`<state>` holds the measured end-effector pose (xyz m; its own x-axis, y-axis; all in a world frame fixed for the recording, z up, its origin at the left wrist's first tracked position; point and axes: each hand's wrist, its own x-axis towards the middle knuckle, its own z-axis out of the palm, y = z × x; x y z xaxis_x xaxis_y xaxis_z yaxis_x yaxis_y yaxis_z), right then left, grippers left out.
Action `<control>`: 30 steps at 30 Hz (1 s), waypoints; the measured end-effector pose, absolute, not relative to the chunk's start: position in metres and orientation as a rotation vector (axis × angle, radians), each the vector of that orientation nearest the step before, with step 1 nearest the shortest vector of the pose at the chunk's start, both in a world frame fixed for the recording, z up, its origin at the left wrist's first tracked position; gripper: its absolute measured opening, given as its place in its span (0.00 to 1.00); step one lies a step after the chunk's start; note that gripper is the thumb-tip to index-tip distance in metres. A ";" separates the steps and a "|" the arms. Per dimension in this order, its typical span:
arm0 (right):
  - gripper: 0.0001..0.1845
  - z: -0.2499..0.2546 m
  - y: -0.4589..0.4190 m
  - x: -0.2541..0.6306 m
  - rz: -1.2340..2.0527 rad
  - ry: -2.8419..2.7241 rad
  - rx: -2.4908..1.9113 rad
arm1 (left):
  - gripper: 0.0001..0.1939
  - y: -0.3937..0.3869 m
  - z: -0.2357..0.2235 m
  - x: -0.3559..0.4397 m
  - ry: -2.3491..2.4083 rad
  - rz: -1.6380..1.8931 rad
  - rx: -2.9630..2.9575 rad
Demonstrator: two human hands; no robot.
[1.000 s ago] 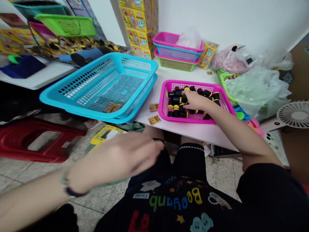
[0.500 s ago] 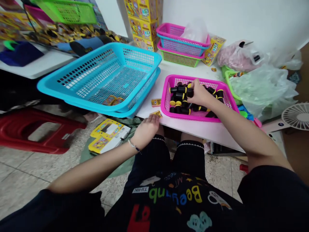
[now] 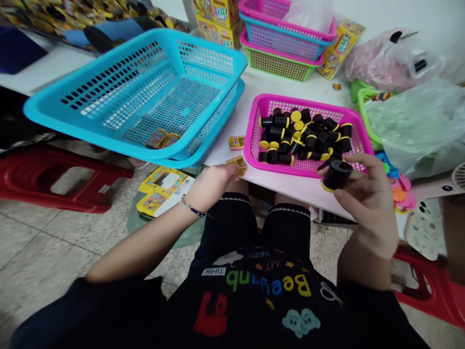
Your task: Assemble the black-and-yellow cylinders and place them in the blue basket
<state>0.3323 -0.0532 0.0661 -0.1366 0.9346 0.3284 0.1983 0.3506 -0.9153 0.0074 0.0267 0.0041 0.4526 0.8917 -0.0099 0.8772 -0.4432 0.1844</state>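
My right hand (image 3: 370,198) pinches a small black cylinder with a yellow end (image 3: 337,175), held up in front of the pink basket's near right corner. Many more such black and yellow cylinders (image 3: 310,138) lie jumbled in the pink basket (image 3: 257,104). My left hand (image 3: 212,186) is closed on a small yellow printed packet (image 3: 238,166) at the table's front edge, its thumb and fingertips on the near end. Another small yellow packet (image 3: 237,143) lies flat on the table, just left of the pink basket.
Stacked blue baskets (image 3: 138,150) stand at left, small yellow packets inside. Behind are stacked pink, blue and green baskets (image 3: 279,63) and yellow boxes (image 3: 218,31). Plastic bags (image 3: 414,131) crowd the right. A flattened yellow box (image 3: 163,191) and a red stool (image 3: 61,179) are lower left.
My right hand has lifted a black cylinder out of the pink basket and drawn it back toward me, to the right. My left hand stays at the packet, which now shows more. The view has shifted.
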 end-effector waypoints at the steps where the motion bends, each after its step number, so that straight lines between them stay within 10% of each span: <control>1: 0.23 0.064 -0.064 0.335 0.911 -1.528 -1.061 | 0.08 0.023 0.002 0.007 1.587 0.300 2.459; 7: 0.21 0.046 -0.095 0.337 0.901 -1.487 -1.137 | 0.12 -0.027 -0.010 0.031 1.260 1.196 1.719; 30: 0.14 0.028 -0.085 0.293 1.014 -1.619 -1.112 | 0.25 -0.062 -0.024 0.062 0.874 0.852 1.191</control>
